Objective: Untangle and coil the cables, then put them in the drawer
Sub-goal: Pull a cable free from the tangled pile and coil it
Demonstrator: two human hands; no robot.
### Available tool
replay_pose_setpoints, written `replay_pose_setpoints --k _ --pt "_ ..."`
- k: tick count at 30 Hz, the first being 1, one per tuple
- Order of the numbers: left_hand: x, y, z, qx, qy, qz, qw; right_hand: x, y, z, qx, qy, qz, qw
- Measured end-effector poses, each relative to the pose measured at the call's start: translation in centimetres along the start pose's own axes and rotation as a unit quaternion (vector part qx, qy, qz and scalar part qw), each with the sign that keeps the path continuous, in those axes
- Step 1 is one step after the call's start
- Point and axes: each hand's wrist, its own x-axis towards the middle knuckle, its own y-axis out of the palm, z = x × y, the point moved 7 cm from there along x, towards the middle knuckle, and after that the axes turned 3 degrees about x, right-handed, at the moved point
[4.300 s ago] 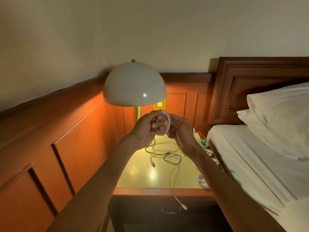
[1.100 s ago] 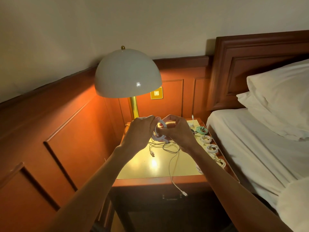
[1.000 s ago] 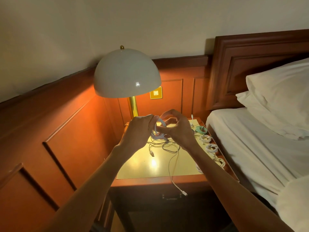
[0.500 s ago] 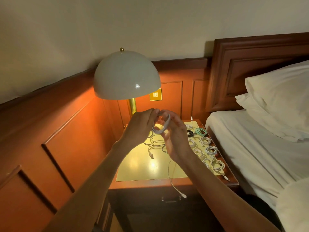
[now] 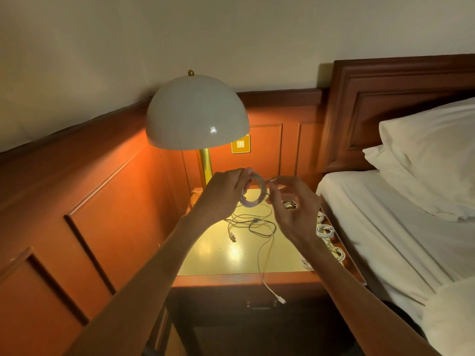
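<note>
- Grips the white coil [image 5: 253, 191] in the left hand [image 5: 223, 194], fingers curled round its rim, above the counter [image 5: 218, 260].
- Pinches the coil's loose end [image 5: 274, 180], lying just right of the coil, in the right hand [image 5: 293, 209]; probably wraps it across next.
- Leaves 1 tangle [image 5: 257, 223] below, finished coils [image 5: 325, 231] at the right edge; drawer [image 5: 259, 308] beneath looks shut.

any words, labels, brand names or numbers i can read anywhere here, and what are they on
No readable text anywhere in this view.
Wall plate: only a small pale switch, no legible mark.
Lamp shade: plain, just a glare spot.
Coiled white cable and loose cables: no print visible; the connectors are too small to tell.
</note>
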Motion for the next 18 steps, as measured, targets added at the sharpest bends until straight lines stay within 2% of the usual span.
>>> replay_pose_setpoints --k 2,6,10,12,14,16,18 --pt "0.0 -0.1 1.6 -0.007 -0.034 -0.012 0.999 -0.1 -0.4 -1.0 0.009 0.073 -0.003 0.997" --pt "0.0 0.0 3.0 0.031 -0.048 -0.015 0.998 -0.4 1.0 -2.3 -0.020 0.136 0.099 0.986" --pt "-0.1 -0.1 2.7 0.058 -0.041 -0.040 0.997 -0.2 1.5 -1.5 -0.074 0.072 0.146 0.984" --pt "-0.1 -0.3 3.0 0.059 -0.033 -0.041 0.997 0.0 2.1 -1.3 -0.128 0.011 0.220 0.967" --pt "-0.2 0.0 3.3 0.074 -0.028 -0.021 0.997 -0.2 2.7 -2.1 -0.184 -0.007 0.293 0.938" --pt "-0.4 0.5 3.5 0.066 -0.034 0.006 0.997 0.0 2.7 -3.0 -0.236 -0.006 0.301 0.924" --pt "-0.6 0.9 3.8 0.002 -0.055 0.027 0.998 0.3 2.1 -3.5 -0.279 -0.012 0.250 0.927"
